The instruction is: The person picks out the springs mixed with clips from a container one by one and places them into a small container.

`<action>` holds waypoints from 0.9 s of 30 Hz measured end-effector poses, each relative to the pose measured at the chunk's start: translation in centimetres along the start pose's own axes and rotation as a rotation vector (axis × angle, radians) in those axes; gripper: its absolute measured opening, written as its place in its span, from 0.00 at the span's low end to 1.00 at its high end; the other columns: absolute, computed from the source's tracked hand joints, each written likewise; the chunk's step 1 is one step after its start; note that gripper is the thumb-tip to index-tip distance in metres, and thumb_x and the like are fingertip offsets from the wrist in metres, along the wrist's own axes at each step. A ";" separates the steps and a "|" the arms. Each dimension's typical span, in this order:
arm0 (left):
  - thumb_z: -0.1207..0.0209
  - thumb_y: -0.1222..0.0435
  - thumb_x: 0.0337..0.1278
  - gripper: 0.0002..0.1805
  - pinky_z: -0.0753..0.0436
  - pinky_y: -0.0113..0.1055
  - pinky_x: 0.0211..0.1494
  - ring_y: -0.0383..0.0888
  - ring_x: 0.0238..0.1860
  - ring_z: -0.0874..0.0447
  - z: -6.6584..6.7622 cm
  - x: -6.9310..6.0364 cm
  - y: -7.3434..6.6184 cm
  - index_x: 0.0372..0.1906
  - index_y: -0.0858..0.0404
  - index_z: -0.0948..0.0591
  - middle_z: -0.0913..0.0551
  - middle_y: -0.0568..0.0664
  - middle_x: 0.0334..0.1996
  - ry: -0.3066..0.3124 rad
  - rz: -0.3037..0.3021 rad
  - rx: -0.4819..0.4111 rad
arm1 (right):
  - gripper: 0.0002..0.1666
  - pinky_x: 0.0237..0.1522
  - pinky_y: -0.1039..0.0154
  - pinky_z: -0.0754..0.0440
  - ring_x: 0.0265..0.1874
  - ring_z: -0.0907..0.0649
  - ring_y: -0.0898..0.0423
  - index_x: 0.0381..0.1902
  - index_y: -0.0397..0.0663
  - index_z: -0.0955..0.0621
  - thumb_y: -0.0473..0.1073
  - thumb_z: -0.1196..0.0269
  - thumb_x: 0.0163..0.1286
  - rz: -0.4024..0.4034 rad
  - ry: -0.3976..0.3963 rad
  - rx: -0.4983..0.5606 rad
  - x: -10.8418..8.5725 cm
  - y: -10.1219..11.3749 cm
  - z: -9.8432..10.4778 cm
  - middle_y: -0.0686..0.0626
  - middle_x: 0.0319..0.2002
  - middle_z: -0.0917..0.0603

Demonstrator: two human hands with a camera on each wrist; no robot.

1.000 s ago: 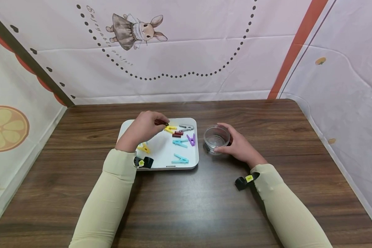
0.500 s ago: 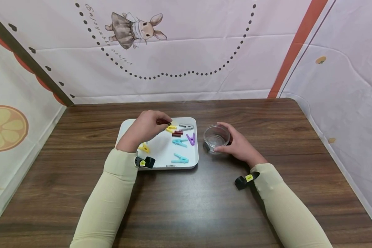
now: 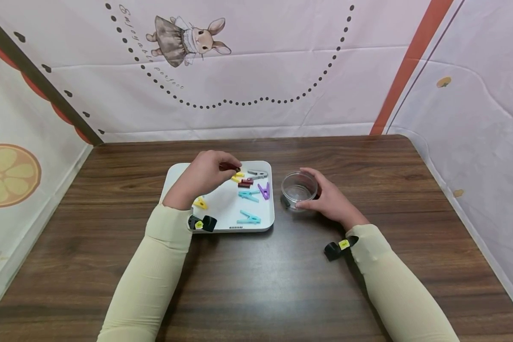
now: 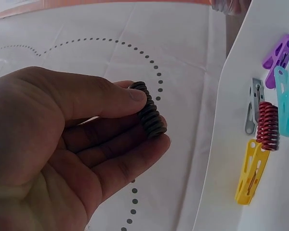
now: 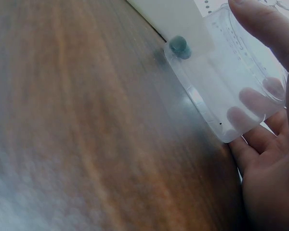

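Over the white tray [image 3: 220, 213], my left hand [image 3: 205, 175] pinches a dark coil spring [image 4: 150, 114] between thumb and fingers, clear of the tray floor. My right hand [image 3: 331, 200] grips a round clear plastic container [image 3: 299, 173] standing on the table right of the tray, thumb on the near side and fingers round the far side. A dark greenish cylindrical piece [image 5: 178, 45] shows at the container's base, seemingly inside; its kind is unclear. Near the left fingertips in the tray lie red coil springs [image 3: 245, 183] and a yellow clothespin [image 4: 252, 172].
The tray also has blue clothespins [image 3: 249, 218], a purple clothespin [image 3: 264, 191], a grey clothespin [image 3: 258, 175] and another yellow clothespin [image 3: 200, 203] partly behind the left wrist. A printed cloth [image 3: 256, 76] rises behind the brown wooden table [image 3: 256, 285].
My left hand has shifted slightly to the right over the tray, carrying the dark spring. The right hand and the container have stayed in place.
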State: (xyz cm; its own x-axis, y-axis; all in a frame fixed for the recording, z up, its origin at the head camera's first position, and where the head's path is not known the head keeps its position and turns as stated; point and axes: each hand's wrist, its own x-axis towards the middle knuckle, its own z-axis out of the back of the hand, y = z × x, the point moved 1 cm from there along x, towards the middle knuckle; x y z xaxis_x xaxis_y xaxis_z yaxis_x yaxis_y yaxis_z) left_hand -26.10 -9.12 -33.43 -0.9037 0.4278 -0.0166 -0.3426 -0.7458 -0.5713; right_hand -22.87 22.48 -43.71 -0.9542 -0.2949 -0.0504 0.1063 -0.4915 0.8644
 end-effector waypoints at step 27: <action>0.41 0.66 0.63 0.11 0.19 0.40 0.53 0.43 0.46 0.16 -0.2 -0.5 -1.5 0.48 0.59 0.15 0.14 0.48 0.46 -0.006 -0.041 -0.045 | 0.57 0.66 0.47 0.32 0.63 0.27 0.52 0.71 0.64 0.39 0.56 0.22 0.47 0.026 -0.007 0.023 0.1 -0.3 -0.1 0.54 0.67 0.29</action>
State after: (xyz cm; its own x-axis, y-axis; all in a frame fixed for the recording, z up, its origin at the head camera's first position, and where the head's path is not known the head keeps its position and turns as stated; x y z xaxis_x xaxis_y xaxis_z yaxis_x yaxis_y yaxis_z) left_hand -25.04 -8.14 -32.80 -0.8906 0.4546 0.0127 -0.3678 -0.7036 -0.6080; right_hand -23.01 22.51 -43.97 -0.9530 -0.3020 -0.0243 0.1247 -0.4643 0.8768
